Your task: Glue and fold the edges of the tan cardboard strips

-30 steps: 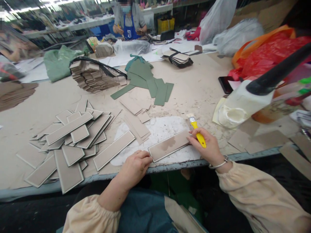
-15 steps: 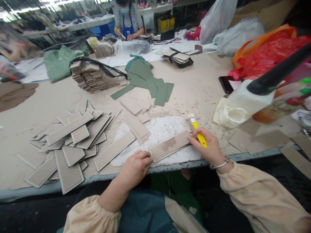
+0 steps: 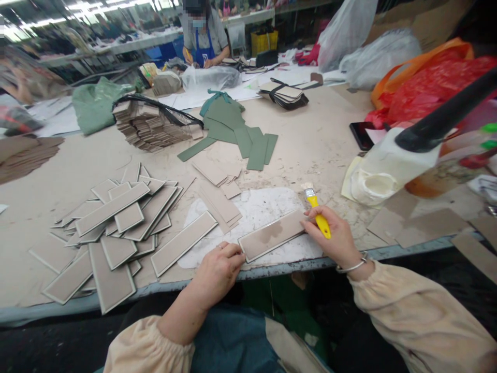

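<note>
A beige rectangular panel [image 3: 275, 234] with a pale border and a damp-looking darker patch lies on a white sheet [image 3: 267, 199] near the table's front edge. My left hand [image 3: 221, 264] is closed at the panel's left end, fingertips curled on its edge. In my right hand [image 3: 332, 235] is a yellow-handled paintbrush [image 3: 321, 220], its bristles pointing away from me, while thumb and fingertips of that hand touch the panel's right end. Another bordered panel [image 3: 184, 243] lies left of it, beside a heap of similar panels [image 3: 112, 207]. Plain beige strips [image 3: 219, 202] lie just beyond.
Green pieces [image 3: 240, 129] and a tied bundle of beige pieces [image 3: 151, 124] lie farther back. At right stand a white glue container [image 3: 384, 166], a phone [image 3: 362, 135] and a red plastic bag [image 3: 438, 88]. Across the table, a person in a blue apron [image 3: 204, 46] works.
Both hands and the panel stay almost where they were, the brush still held. The whole view has shifted very slightly.
</note>
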